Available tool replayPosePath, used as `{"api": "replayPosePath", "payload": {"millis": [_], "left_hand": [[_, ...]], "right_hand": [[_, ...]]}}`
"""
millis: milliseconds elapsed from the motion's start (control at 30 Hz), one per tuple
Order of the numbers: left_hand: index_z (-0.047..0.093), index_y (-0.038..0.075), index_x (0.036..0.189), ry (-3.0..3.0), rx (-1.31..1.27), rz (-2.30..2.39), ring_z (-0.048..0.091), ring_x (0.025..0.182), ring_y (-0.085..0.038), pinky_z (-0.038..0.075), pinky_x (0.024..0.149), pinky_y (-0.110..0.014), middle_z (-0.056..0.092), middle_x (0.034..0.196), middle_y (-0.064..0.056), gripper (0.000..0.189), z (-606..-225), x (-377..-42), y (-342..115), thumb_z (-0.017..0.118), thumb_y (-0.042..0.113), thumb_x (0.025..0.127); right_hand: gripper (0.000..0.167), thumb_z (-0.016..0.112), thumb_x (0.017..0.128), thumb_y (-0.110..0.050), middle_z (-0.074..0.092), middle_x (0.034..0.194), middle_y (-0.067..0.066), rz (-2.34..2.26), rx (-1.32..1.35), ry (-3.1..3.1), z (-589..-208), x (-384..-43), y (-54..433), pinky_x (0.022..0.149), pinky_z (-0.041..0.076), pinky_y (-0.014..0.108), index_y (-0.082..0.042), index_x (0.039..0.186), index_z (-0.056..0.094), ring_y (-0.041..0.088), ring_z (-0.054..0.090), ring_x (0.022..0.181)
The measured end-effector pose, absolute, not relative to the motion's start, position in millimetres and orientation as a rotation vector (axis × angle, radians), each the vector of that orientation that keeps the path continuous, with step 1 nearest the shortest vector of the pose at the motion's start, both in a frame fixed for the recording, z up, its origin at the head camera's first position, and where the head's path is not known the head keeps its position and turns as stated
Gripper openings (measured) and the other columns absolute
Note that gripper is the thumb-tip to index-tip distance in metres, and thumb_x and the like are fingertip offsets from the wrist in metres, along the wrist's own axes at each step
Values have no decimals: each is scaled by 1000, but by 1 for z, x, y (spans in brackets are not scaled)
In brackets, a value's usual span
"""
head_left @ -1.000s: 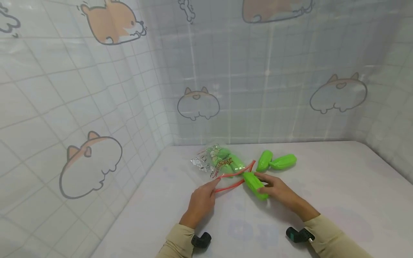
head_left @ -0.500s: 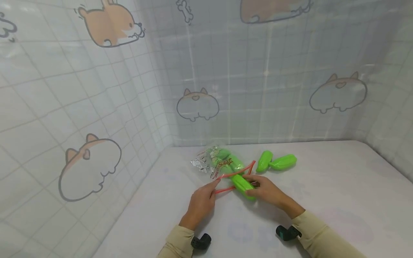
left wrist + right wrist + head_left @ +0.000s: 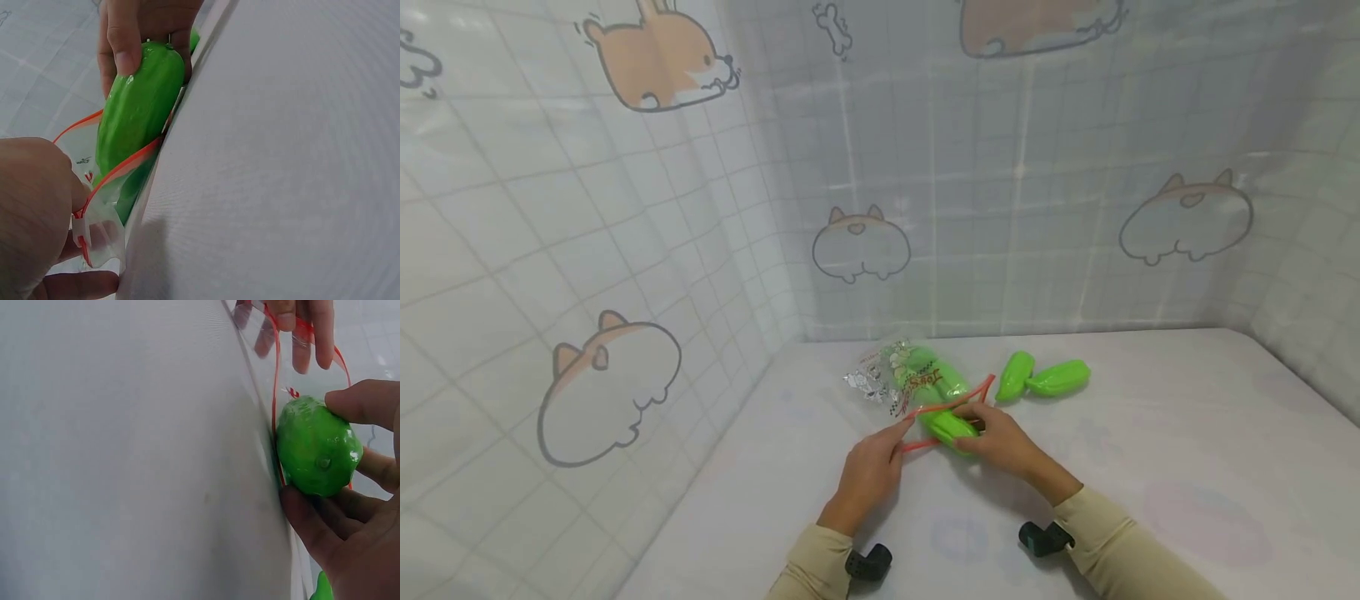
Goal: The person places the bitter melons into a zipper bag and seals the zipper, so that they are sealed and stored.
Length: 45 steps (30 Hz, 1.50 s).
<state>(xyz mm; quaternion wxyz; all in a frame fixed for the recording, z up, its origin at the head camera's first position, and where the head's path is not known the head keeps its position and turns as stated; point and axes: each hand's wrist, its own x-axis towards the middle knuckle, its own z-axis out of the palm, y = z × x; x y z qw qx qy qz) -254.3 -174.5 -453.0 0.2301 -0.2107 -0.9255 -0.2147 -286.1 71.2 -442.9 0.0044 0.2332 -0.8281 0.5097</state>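
Note:
My left hand pinches the near corner of a clear zip bag with a red seal, by the slider in the left wrist view. The bag lies with its mouth spread towards me and to the right. My right hand grips a glossy green ribbed toy vegetable, thumb on one side and fingers on the other. Its far end is inside the bag, past the red seal; the near end still shows between my fingers. More green pieces show through the printed plastic.
Two similar green toy vegetables lie on the white table, right of the bag. A pale gridded curtain with cartoon dogs stands behind the table and along the sides.
My right hand has moved left with the green toy vegetable, from beside the bag's mouth to partly inside it. My left hand stays at the bag's corner.

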Motion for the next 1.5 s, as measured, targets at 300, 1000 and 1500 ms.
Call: {"api": "replayPosePath", "payload": {"millis": [300, 1000, 1500], "left_hand": [[66, 12, 133, -2497, -613, -578, 69, 107, -23, 56, 83, -43, 71, 122, -6, 45, -456, -256, -175, 64, 0, 91], [66, 12, 134, -2507, -633, -556, 70, 105, -23, 57, 82, -43, 71, 120, -6, 44, -459, -257, -176, 64, 2, 91], [67, 10, 131, -2500, -655, -546, 70, 103, -24, 57, 81, -44, 71, 119, -6, 43, -457, -255, -175, 66, 1, 89]], "right_hand": [[46, 77, 87, -18, 66, 119, 8, 1477, 711, -2636, -445, -287, 70, 91, 48, 45, -3, 129, 64, 26, 62, 106], [53, 71, 85, -4, 63, 124, 11, 1361, 789, -2645, -445, -285, 61, 90, 51, 47, -3, 137, 60, 24, 59, 105], [51, 76, 86, -9, 65, 125, 11, 1302, 768, -2649, -446, -286, 56, 89, 51, 47, -7, 135, 62, 25, 63, 103]]}}
